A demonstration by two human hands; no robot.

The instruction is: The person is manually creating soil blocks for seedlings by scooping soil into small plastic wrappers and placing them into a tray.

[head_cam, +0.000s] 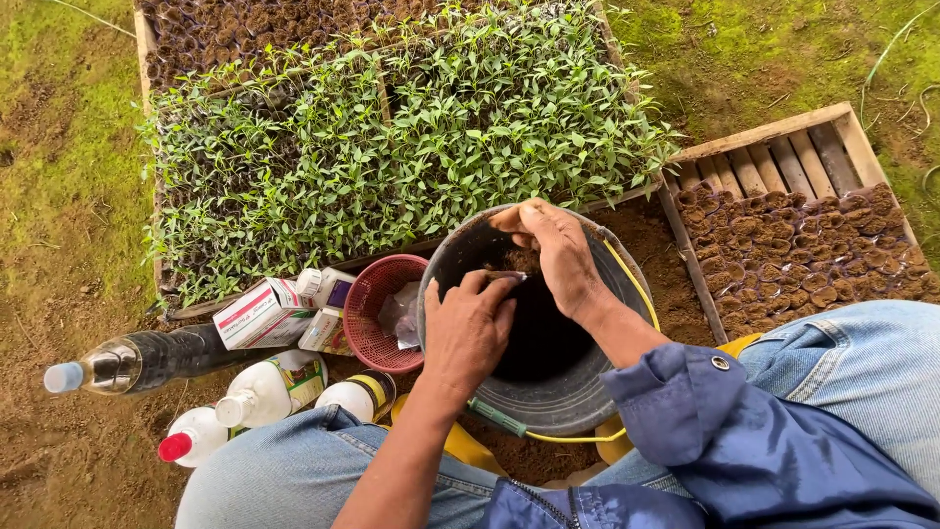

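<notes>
Crowding the bucket rim, left hand and right hand nearly touch.

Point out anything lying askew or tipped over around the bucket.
Beside the black bucket, several bottles lie on their sides on the soil: a clear bottle with dark contents and white bottles. Small boxes are jumbled against the red basket. Nothing looks spilled.

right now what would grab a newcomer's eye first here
The dense bed of green seedlings filling the upper middle. Just below it, both hands, left hand and right hand, meet over a dark bucket, fingers pinching something small. White bottles lie at lower left.
</notes>
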